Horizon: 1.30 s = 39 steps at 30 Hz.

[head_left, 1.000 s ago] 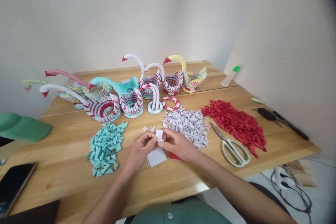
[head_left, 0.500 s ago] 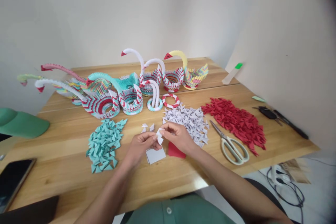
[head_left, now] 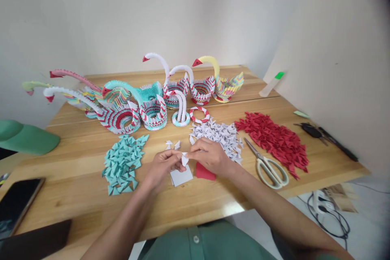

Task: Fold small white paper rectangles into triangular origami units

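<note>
Between my two hands is a small white folded paper [head_left: 184, 159]. My left hand [head_left: 166, 163] pinches its left side, and my right hand [head_left: 210, 155] has its fingers closed at its right edge. Below them lie a stack of white paper sheets [head_left: 182, 176] and some red paper [head_left: 205, 172]. A few white folded pieces [head_left: 177, 145] rest just behind my left hand. Behind my right hand spreads a pile of white triangles [head_left: 224, 136]. Teal triangles [head_left: 123, 164] are heaped to the left, red triangles [head_left: 274, 140] to the right.
Scissors [head_left: 266, 166] lie right of my right hand. Several paper swans [head_left: 154, 113] and a red-and-white ring [head_left: 199, 115] stand behind. A green bottle [head_left: 29, 140] and a phone [head_left: 18, 203] are at the left, keys [head_left: 310, 130] at the far right.
The white paper between my fingers has changed angle and looks more compact. My right hand's fingers have curled in closer to it. The view has shifted slightly.
</note>
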### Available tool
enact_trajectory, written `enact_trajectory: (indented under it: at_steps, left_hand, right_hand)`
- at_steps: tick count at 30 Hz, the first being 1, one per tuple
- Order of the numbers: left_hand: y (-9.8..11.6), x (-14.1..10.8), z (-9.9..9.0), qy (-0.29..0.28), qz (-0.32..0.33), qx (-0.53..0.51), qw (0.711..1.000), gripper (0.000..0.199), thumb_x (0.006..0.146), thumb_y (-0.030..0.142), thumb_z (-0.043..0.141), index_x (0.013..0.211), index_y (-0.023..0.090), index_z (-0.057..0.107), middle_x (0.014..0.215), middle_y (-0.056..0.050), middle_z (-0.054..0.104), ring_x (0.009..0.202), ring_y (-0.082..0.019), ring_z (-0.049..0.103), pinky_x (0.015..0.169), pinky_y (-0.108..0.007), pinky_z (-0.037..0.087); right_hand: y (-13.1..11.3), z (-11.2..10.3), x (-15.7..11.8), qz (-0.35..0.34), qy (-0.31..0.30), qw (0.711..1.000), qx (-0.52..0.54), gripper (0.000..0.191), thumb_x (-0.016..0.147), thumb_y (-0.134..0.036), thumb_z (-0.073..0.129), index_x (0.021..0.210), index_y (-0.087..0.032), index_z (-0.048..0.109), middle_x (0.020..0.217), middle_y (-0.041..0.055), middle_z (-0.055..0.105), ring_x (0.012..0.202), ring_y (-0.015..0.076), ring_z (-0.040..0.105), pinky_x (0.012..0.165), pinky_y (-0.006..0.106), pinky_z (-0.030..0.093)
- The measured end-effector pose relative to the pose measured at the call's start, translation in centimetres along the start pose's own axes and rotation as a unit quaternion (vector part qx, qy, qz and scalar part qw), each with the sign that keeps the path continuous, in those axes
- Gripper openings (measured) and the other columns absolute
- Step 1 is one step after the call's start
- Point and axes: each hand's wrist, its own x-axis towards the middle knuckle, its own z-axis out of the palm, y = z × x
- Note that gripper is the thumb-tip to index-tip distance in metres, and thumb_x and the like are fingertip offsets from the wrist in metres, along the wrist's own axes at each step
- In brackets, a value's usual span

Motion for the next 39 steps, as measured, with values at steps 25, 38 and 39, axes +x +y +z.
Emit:
enact_trajectory:
  at_steps: [25, 38, 39]
  left_hand:
    - [-0.1, 0.1, -0.2, 0.048, 0.104, 0.085, 0.990, 0.024, 0.075, 0.038, 0.069, 0.070, 0.015, 0.066, 0.057, 0.000, 0.066, 0.055, -0.013, 0.059, 0.060, -0.025, 0.048]
    - [-0.4, 0.1, 0.1, 0.028, 0.118, 0.133, 0.984, 0.023, 0.077, 0.037, 0.066, 0.072, 0.014, 0.065, 0.060, -0.002, 0.067, 0.058, -0.014, 0.061, 0.061, -0.025, 0.049]
    - [-0.6, 0.1, 0.1, 0.024, 0.119, 0.143, 0.982, 0.022, 0.077, 0.036, 0.066, 0.073, 0.015, 0.065, 0.061, -0.002, 0.067, 0.059, -0.014, 0.062, 0.062, -0.025, 0.049]
  right_hand:
    - [-0.8, 0.1, 0.5, 0.307, -0.020, 0.902, 0.303, 0.026, 0.094, -0.034, 0.049, 0.112, -0.022, 0.065, 0.090, 0.0044, 0.068, 0.077, 0.0152, 0.063, 0.068, 0.028, 0.052]
    - [-1.4, 1.1, 1.2, 0.357, -0.018, 0.900, 0.248, 0.017, 0.086, -0.030, 0.060, 0.075, -0.017, 0.063, 0.061, -0.0027, 0.058, 0.055, 0.0109, 0.051, 0.053, 0.022, 0.038]
    - [-1.5, 0.7, 1.4, 0.328, -0.032, 0.924, 0.195, 0.014, 0.086, -0.026, 0.059, 0.075, -0.017, 0.063, 0.063, -0.0024, 0.059, 0.058, 0.0110, 0.051, 0.055, 0.022, 0.037]
